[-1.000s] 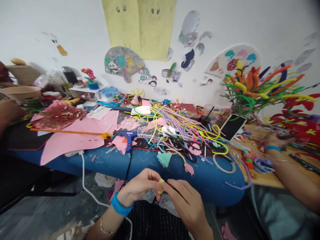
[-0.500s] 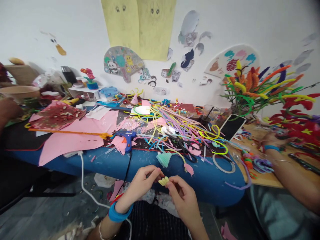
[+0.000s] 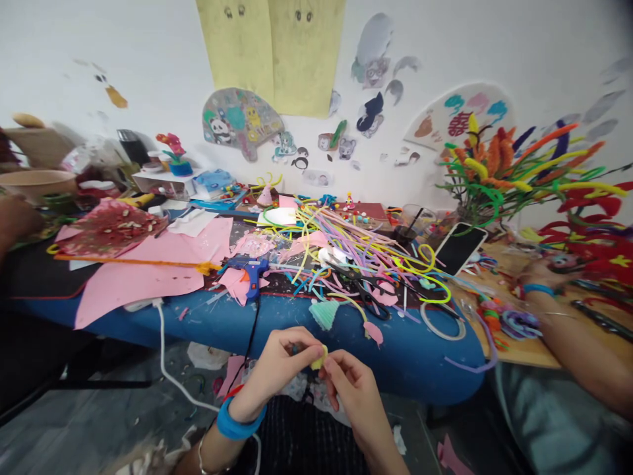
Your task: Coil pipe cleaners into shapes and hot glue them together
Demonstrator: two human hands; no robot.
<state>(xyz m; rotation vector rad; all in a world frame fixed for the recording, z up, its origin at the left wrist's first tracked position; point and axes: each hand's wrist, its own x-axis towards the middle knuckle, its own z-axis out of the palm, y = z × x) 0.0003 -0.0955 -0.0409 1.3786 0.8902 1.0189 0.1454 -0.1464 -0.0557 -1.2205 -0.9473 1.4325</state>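
Observation:
A small pale yellow piece of coiled pipe cleaner (image 3: 319,360) is held over my lap, in front of the table edge. My left hand (image 3: 289,356) pinches it between thumb and index finger. The fingers of my right hand (image 3: 353,382) are closed at its right side, with thumb and fingertips against it. My fingers cover part of the piece. Beyond my hands, on the table edge, lie a mint-green ribbed fan shape (image 3: 324,315) and a pink leaf-like piece (image 3: 374,332) on a yellowish stem.
Scissors (image 3: 368,290) rest by a heap of loose pipe cleaners (image 3: 356,244). A blue glue gun (image 3: 254,277) lies left, its cord hanging down. A phone (image 3: 461,247) leans before a pipe-cleaner bouquet (image 3: 504,165). Another person's arm (image 3: 564,330) is at right, another hand (image 3: 17,221) at far left.
The yellow coil has turned between my fingers and shows less of its ridges. My left thumb now covers more of it, and my right hand has shifted slightly left.

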